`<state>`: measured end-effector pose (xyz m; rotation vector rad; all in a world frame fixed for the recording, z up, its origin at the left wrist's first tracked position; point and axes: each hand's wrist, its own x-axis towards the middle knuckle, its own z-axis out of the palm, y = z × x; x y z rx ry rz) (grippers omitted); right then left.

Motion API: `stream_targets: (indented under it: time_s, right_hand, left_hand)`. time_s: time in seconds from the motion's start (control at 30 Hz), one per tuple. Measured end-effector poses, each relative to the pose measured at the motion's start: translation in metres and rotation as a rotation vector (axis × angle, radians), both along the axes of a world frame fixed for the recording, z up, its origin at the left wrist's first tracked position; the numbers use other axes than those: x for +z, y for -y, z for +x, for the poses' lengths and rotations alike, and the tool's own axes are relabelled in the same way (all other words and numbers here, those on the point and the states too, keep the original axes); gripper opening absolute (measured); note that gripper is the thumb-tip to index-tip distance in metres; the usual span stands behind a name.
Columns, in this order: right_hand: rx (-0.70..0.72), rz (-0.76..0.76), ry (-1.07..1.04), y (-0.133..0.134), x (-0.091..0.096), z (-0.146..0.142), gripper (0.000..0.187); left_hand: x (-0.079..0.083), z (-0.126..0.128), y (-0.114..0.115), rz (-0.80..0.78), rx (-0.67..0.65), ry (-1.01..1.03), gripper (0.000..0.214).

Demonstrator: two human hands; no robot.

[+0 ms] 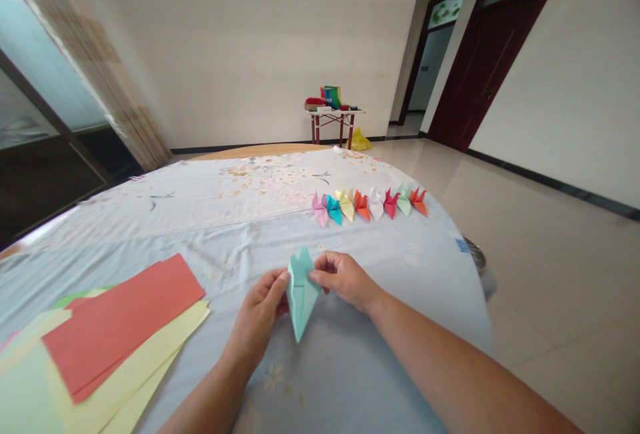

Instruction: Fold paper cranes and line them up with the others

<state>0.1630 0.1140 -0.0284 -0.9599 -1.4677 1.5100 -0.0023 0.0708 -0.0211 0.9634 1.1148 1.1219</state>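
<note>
A partly folded sheet of light teal origami paper, shaped like a long diamond with its narrow point downward, is held up just above the table. My left hand pinches its left edge between thumb and fingers. On the other side, my right hand grips the right edge, thumb on the front face. A crease runs across the middle of the paper. Beyond my hands, a row of several small folded paper figures in pink, blue, yellow, orange, white, red and green stands on the cloth.
Loose coloured paper sheets lie at the left, a red sheet over yellow sheets. A pale floral tablecloth covers the round table. Farther back, a small table carries assorted items beside a yellow bag.
</note>
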Motion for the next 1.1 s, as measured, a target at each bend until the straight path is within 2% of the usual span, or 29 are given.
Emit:
stream_targets:
  time_s: [0.3,0.4,0.47,0.6,0.77,0.83,0.93,1.1]
  right_hand:
    - [0.035,-0.002,0.061,0.0,-0.002,0.0,0.025]
    - [0.022,0.058,0.149,0.0,-0.004,0.0,0.02]
    - [-0.011,0.139,0.247,-0.001,-0.008,0.0,0.017]
    - [-0.046,0.26,0.458,0.0,-0.015,0.001,0.015]
    - [-0.041,0.355,0.689,0.004,-0.01,0.002,0.018]
    - [-0.038,0.384,0.756,0.005,-0.006,0.002,0.019]
    - [-0.04,0.424,0.831,0.007,-0.002,0.001,0.023]
    - [-0.046,0.435,0.873,0.007,0.001,0.001,0.03]
  left_hand:
    - [-0.011,0.001,-0.004,0.064,0.042,-0.206,0.035]
    - [-0.014,0.0,-0.004,0.081,0.025,-0.29,0.035]
    - [-0.014,0.0,-0.002,0.121,0.018,-0.422,0.035]
    - [-0.01,0.0,0.005,0.264,-0.006,-0.821,0.033]
    - [-0.008,0.0,0.011,0.413,0.044,-1.225,0.023]
    - [-0.006,0.002,0.012,0.494,0.001,-1.306,0.017]
    - [-0.002,0.005,0.016,0.604,-0.142,-1.382,0.02]
    - [0.002,0.01,0.026,0.619,-0.204,-1.522,0.027]
